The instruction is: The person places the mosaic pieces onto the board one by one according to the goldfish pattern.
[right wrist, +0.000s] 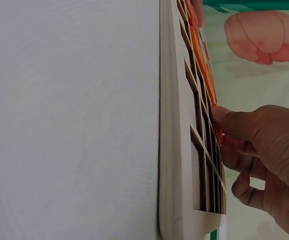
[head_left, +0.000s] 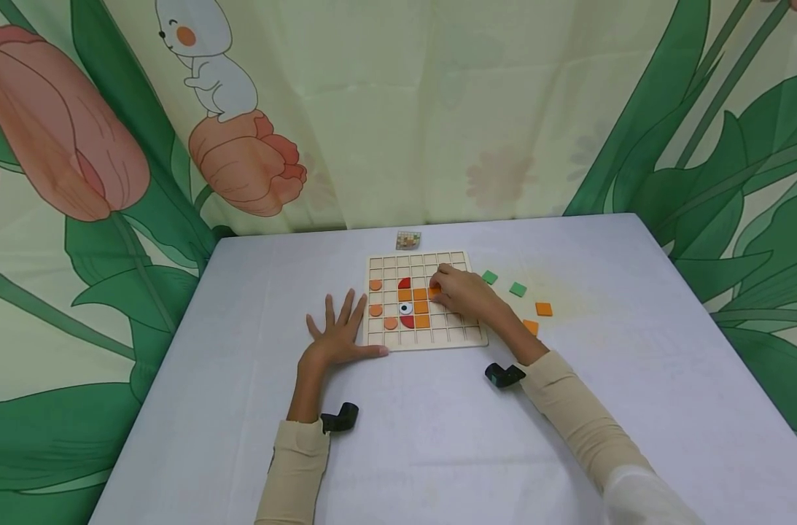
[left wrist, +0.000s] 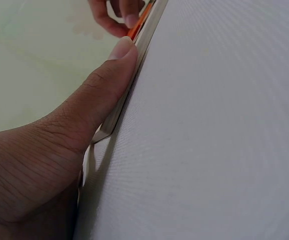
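Note:
A wooden grid board (head_left: 453, 337) lies on the table, with orange square tiles (head_left: 421, 308), peach round pieces (head_left: 375, 310), red curved pieces (head_left: 407, 321) and an eye piece (head_left: 406, 308) in its cells. My left hand (head_left: 335, 339) is spread flat at the board's left side, its thumb resting on the near left corner. Over the board's upper right part, my right hand (head_left: 464, 292) pinches an orange tile (head_left: 434, 292) at a cell beside the other orange ones. In the right wrist view, the right thumb (right wrist: 229, 122) is down at the grid and the held tile is mostly hidden.
Green tiles (head_left: 518, 289) and loose orange tiles (head_left: 544, 310) lie right of the board, one partly behind the right forearm. A small patterned card (head_left: 408, 240) sits beyond the board's far edge. A printed curtain (head_left: 405, 146) hangs behind the white-covered table (head_left: 437, 452).

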`<state>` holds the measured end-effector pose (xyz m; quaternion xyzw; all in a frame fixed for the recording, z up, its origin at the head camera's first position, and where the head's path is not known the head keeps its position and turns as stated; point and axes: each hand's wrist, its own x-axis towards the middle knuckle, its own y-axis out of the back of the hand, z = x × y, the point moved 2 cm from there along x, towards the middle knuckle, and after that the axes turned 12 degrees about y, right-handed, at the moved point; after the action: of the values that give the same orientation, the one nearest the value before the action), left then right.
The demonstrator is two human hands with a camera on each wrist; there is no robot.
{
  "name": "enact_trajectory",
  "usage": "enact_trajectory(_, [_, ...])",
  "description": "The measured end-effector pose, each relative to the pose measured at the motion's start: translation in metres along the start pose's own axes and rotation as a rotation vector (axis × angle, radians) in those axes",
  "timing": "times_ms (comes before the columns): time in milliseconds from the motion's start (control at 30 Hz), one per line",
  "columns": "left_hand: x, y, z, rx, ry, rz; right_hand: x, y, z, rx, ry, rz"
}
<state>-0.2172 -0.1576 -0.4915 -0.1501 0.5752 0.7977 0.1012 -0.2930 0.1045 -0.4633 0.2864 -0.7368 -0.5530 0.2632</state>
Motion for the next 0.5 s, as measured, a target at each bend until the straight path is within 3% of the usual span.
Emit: enact_trajectory(500, [-0.0004,-0.0001,-0.0005,-0.007,-0.004,-0.001,-0.0015,0.0006,-0.0003,0.044,-0.035,-0.012])
